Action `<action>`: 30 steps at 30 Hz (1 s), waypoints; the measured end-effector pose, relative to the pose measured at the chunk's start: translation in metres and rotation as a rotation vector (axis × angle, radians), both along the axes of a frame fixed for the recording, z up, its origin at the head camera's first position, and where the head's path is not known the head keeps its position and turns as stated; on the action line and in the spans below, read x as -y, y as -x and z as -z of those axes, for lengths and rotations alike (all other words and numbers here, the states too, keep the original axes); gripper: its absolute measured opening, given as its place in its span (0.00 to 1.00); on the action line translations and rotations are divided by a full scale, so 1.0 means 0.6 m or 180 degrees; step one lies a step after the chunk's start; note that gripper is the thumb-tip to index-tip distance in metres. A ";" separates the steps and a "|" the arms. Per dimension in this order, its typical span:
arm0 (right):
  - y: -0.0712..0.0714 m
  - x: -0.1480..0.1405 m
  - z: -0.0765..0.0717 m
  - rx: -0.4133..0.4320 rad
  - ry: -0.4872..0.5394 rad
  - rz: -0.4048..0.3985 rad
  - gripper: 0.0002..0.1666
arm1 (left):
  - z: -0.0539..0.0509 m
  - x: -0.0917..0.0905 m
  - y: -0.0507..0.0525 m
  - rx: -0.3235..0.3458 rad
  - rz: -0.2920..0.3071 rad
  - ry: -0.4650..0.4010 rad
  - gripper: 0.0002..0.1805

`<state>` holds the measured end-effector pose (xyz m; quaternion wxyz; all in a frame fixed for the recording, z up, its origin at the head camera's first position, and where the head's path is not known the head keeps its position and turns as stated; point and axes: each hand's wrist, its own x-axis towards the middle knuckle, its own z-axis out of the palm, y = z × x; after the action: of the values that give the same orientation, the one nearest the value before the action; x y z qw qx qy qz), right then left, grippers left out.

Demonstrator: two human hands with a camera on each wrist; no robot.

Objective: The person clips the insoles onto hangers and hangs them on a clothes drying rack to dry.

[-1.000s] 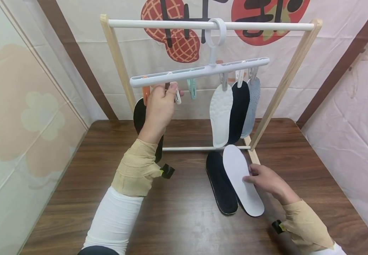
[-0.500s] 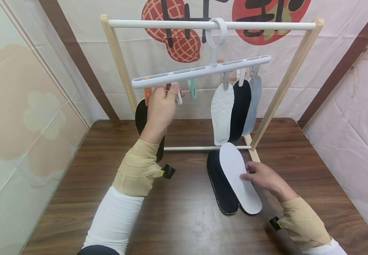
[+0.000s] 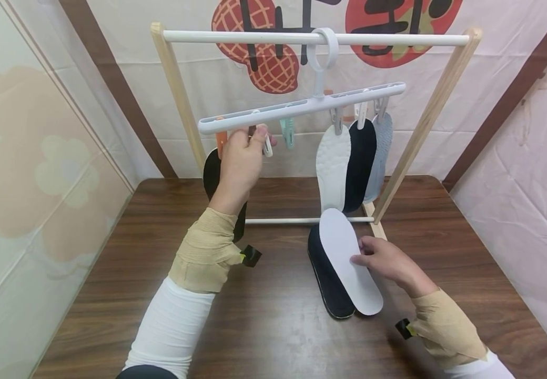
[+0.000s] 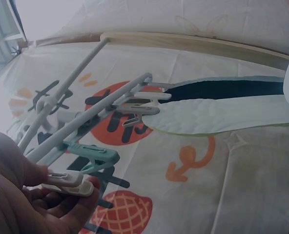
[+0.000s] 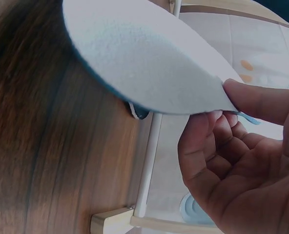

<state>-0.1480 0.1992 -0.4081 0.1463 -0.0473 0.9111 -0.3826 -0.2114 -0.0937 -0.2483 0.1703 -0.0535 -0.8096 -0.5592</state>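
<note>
My left hand (image 3: 241, 164) pinches a white clothespin (image 4: 66, 180) under the pale grey hanger (image 3: 283, 110); its tip (image 3: 267, 146) shows beyond the fingers. An orange clothespin (image 3: 221, 143) is left of that hand, a teal one (image 4: 98, 155) right of it. My right hand (image 3: 389, 262) holds the edge of a white insole (image 3: 349, 263) between thumb and fingers, and a blue rim lines it in the right wrist view. Partly covered by that insole, a black insole (image 3: 324, 279) lies on the table. Another dark insole (image 3: 211, 171) hangs partly behind my left forearm.
Clothespins at the hanger's right half hold a white textured insole (image 3: 333, 166), a black one (image 3: 362, 166) and a grey-blue one (image 3: 382, 158). The hanger hooks over the white rod (image 3: 245, 37) of a wooden rack (image 3: 425, 126) on the brown table (image 3: 273, 337).
My right hand has drifted left and slightly up with the white insole, which now overlaps more of the black one. My left hand has stayed at the clothespin.
</note>
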 end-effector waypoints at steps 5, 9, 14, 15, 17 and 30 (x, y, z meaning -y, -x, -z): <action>0.000 0.009 -0.002 -0.0018 0.0095 -0.0026 0.08 | 0.000 -0.001 0.000 0.0021 0.0007 0.0012 0.16; 0.001 0.014 -0.003 -0.0027 0.0137 -0.0037 0.08 | -0.001 -0.001 -0.002 0.0027 0.0013 0.0028 0.16; 0.003 0.018 -0.006 -0.0018 0.0141 -0.0054 0.08 | 0.000 0.000 -0.001 0.0023 -0.0031 0.0079 0.16; 0.003 0.019 -0.007 -0.0017 0.0144 -0.0061 0.08 | 0.000 0.000 -0.002 0.0019 -0.0031 0.0085 0.16; 0.003 0.021 -0.009 -0.0015 0.0144 -0.0069 0.08 | 0.001 0.000 -0.001 0.0008 -0.0024 0.0081 0.16; 0.006 0.031 -0.018 -0.0079 0.0194 -0.0102 0.09 | 0.001 0.001 -0.001 -0.0019 0.0031 0.0085 0.16</action>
<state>-0.1517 0.1804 -0.3972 0.1396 -0.0710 0.8999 -0.4071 -0.2111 -0.0945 -0.2489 0.1693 -0.0614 -0.8161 -0.5491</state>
